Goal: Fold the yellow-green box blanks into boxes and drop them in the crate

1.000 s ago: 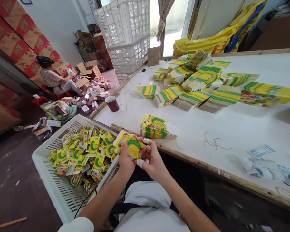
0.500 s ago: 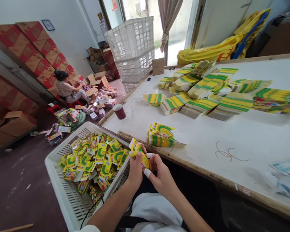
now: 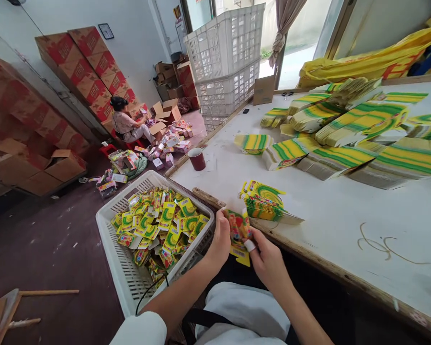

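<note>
Between my hands is a small printed carton point(image 3: 238, 225), yellow and green with a red picture, its yellow flap hanging downward. My left hand point(image 3: 220, 242) grips its left side, fingers partly hidden behind it. On the right side, my right hand point(image 3: 266, 251) pinches the carton near its lower end; white tape wraps a digit. Just beyond, at the table edge, stands a fanned stack of flat cartons point(image 3: 264, 201). To the left below sits a white plastic basket point(image 3: 109, 239) holding many small yellow-green cartons point(image 3: 165, 215).
On the white table point(image 3: 326, 211) lie large bundles of flat cartons point(image 3: 352, 129), a maroon mug point(image 3: 197, 159) and rubber bands point(image 3: 377, 247). White crates point(image 3: 224, 57) are stacked beyond the table. A co-worker point(image 3: 125, 122) sits among pink boxes point(image 3: 172, 141).
The view has swung left, so the surroundings sit further right. The carton has been turned in my hands: its red picture now faces me and a flap points down.
</note>
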The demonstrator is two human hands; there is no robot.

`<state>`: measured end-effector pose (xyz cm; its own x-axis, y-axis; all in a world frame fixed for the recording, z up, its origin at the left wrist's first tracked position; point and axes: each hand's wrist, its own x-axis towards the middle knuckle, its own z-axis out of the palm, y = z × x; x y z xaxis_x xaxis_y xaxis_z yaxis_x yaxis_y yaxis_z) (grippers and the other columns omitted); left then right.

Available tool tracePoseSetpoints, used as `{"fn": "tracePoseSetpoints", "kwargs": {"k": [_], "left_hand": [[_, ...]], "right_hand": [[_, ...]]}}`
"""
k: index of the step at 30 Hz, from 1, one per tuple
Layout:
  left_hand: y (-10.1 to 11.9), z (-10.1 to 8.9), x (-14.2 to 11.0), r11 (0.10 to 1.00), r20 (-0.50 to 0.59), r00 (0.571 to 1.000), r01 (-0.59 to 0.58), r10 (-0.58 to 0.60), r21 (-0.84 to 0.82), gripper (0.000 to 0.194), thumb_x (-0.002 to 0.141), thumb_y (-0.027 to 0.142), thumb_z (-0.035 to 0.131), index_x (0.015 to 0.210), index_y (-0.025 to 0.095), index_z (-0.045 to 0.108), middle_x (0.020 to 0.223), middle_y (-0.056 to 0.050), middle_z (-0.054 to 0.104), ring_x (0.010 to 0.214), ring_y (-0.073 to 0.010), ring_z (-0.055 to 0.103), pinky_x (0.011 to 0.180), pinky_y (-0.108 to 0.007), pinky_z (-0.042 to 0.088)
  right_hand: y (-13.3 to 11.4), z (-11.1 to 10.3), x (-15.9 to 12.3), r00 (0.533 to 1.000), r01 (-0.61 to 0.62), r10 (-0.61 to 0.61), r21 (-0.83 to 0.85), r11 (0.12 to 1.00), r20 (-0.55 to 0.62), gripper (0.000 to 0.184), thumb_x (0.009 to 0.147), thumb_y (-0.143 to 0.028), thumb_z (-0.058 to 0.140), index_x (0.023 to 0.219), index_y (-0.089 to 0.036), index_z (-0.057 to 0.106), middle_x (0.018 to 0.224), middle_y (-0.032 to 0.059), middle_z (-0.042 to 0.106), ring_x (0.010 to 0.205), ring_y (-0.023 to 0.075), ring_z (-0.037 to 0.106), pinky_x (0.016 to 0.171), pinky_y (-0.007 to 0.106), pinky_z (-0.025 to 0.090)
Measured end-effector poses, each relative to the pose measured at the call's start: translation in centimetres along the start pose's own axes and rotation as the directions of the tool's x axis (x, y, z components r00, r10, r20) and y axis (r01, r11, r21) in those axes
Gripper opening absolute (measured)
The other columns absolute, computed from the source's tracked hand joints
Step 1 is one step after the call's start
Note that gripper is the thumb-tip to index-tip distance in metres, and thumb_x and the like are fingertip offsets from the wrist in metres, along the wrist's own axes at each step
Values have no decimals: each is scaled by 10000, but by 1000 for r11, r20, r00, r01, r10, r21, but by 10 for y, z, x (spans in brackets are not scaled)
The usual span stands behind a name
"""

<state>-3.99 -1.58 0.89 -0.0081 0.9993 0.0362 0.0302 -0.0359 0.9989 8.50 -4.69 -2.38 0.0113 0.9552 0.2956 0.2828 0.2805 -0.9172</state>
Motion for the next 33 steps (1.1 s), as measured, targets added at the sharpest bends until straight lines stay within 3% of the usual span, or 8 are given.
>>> {"fn": "tracePoseSetpoints", "kwargs": {"k": [2,4,7,15,19,23,28,33], "left_hand": [[-9,-16,11,925,88,989,-139,115,354,638,895,682,241,1206,174,469,1208,-134,571,1158,-240,526,999,-387,427],[-25,-37,26,619,171,979,-205,114,758,536,942,571,290,1255,167,453,1244,-136,551,1207,-231,496,1049,-395,388],[-55,-72,45,465,151,988,-144,22,873,431,943,440,403,1239,144,504,1272,-153,557,1241,-258,488,1064,-432,369],[-99,-162,58,110,45,992,-32,-115,993,608,847,537,518,1371,233,462,1535,-74,340,1440,-321,192,1167,-544,48],[-92,-215,78,-35,-138,984,135,-109,990,603,884,520,430,1398,204,439,1568,-86,258,1455,-327,124,1161,-548,36],[-74,-261,105,-125,-351,933,340,-75,932,678,890,561,360,1434,157,375,1581,-130,195,1443,-397,97,1127,-615,78],[-66,-280,100,-145,-420,897,402,-135,904,696,880,610,325,1439,195,348,1588,-107,185,1433,-383,156,1073,-578,282],[-74,-271,46,-171,-419,886,389,-201,905,667,880,569,368,1401,154,382,1562,-153,242,1402,-365,256,1040,-488,353]], "right_hand": [[10,-9,0,996,-43,40,-38,998,-82,277,866,-309,476,1051,-173,631,914,76,737,783,222,688,714,324,557],[17,-15,0,984,-92,89,-18,996,-152,293,852,-354,512,1044,-177,642,897,73,744,770,233,695,709,341,567],[23,-19,-1,969,-139,152,80,987,-192,330,829,-397,549,1060,-181,643,905,73,749,787,245,704,716,358,580],[27,-20,-1,951,-231,260,174,957,-165,393,789,-458,598,1067,-185,648,933,77,743,851,259,697,796,396,572],[26,-21,-1,949,-239,269,184,954,-162,397,776,-453,609,1070,-189,648,923,69,746,813,246,701,797,386,577],[26,-20,-1,947,-244,281,222,944,-156,395,764,-448,618,1062,-190,645,931,66,746,827,243,703,807,377,580],[25,-19,-2,950,-246,287,269,931,-123,385,774,-445,619,1072,-202,642,960,67,742,875,252,698,813,384,578],[21,-14,-3,951,-248,297,351,903,-90,360,779,-446,627,1051,-211,644,966,64,742,891,247,696,830,386,577]]}}
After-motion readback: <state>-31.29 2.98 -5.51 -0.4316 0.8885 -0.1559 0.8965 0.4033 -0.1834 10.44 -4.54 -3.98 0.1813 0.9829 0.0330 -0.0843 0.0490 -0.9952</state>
